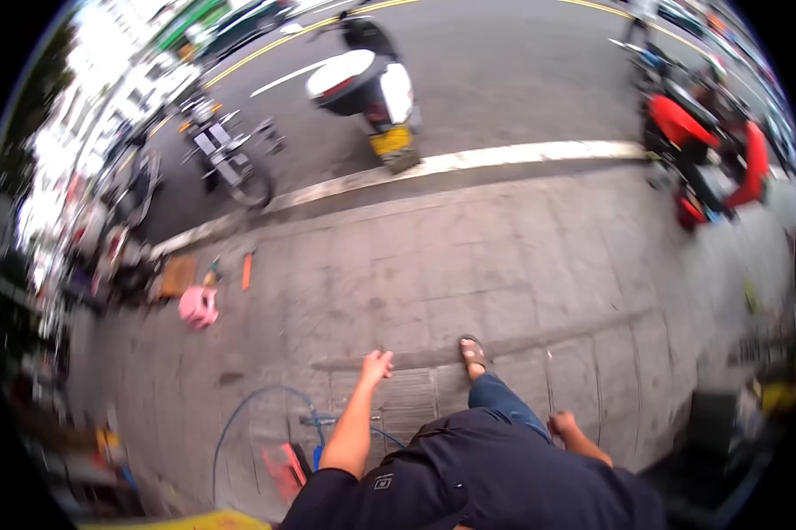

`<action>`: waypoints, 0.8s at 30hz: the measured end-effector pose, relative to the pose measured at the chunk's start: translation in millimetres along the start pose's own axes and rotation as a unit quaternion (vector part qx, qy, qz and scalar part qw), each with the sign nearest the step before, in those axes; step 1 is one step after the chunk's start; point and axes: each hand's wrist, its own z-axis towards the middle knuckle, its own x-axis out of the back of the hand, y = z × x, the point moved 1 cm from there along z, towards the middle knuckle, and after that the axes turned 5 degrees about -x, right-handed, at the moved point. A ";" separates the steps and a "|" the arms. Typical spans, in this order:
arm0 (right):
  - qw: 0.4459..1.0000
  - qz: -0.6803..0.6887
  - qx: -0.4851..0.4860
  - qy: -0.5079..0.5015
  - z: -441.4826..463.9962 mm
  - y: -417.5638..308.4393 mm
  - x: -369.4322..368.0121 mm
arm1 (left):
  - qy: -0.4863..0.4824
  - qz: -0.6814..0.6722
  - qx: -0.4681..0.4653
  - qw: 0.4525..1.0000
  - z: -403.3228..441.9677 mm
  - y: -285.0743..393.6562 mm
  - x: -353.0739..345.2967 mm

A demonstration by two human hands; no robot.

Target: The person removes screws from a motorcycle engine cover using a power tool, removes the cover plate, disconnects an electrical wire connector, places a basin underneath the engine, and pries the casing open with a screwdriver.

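My left hand (378, 367) hangs in front of my body over the grey paved ground (469, 265), its fingers loosely curled, and I cannot make out anything in it. To the right of my leg, my right hand (560, 424) is low beside my body with its fingers curled; whether it holds something is too small to tell. One sandalled foot (472, 352) shows ahead of me. Below my left hand, a blue hose (230, 422) curves over the paving near a metal tool (341, 420) and a red item (285, 473).
A pink stool (198, 306), an orange strip (247, 271) and a brown board (178, 276) are on the left. A white scooter (389, 93), a motorcycle (226, 155) and a red scooter (681, 124) stand along the kerb (522, 155). A dark box (714, 420) is at right.
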 end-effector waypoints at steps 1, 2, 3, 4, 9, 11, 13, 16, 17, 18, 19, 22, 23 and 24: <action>1.000 -0.014 -0.016 -0.010 6.8 -19.1 -0.1 | 0.010 0.000 0.053 0.999 -14.5 3.1 3.9; 0.999 -0.030 -0.033 -0.024 15.8 -43.8 -2.9 | 0.030 -0.035 0.112 0.993 -20.5 -9.9 11.1; 0.997 -0.044 -0.049 -0.039 21.0 -65.9 -5.3 | 0.029 -0.066 0.171 0.983 -35.3 -26.9 12.6; 0.996 -0.059 -0.049 -0.051 30.7 -98.6 -11.9 | 0.043 -0.060 0.212 0.974 -48.0 -41.4 15.8; 0.974 -0.210 0.064 -0.057 90.1 -302.0 -55.6 | 0.159 -0.133 0.328 0.922 -79.1 -77.8 31.0; 0.969 -0.204 0.116 -0.074 113.1 -397.4 -80.3 | 0.216 -0.227 0.344 0.885 -76.2 -79.7 24.1; 0.963 -0.213 0.158 -0.046 136.5 -485.3 -117.1 | 0.193 -0.277 0.355 0.872 -62.6 -79.5 20.7; 0.951 -0.204 0.222 -0.065 142.7 -587.8 -191.5 | 0.155 -0.354 0.318 0.866 -25.6 -78.0 10.3; 0.946 -0.222 0.227 -0.072 142.4 -609.4 -216.2 | 0.172 -0.368 0.306 0.861 -11.9 -72.0 10.4; 0.939 -0.221 0.241 -0.105 138.9 -630.2 -247.9 | 0.188 -0.387 0.305 0.849 10.3 -70.2 20.8; 0.930 -0.225 0.254 -0.138 133.1 -647.8 -281.5 | 0.148 -0.375 0.304 0.863 34.0 -78.1 26.5; 0.912 -0.267 0.250 -0.185 123.1 -663.5 -361.0 | 0.129 -0.288 0.239 0.918 96.7 -71.5 52.4; 0.908 -0.290 0.230 -0.199 109.3 -660.3 -381.1 | 0.152 -0.295 0.262 0.906 113.3 -55.2 76.8; 0.895 -0.330 0.211 -0.215 91.6 -657.9 -401.0 | 0.168 -0.302 0.288 0.893 130.6 -32.1 104.1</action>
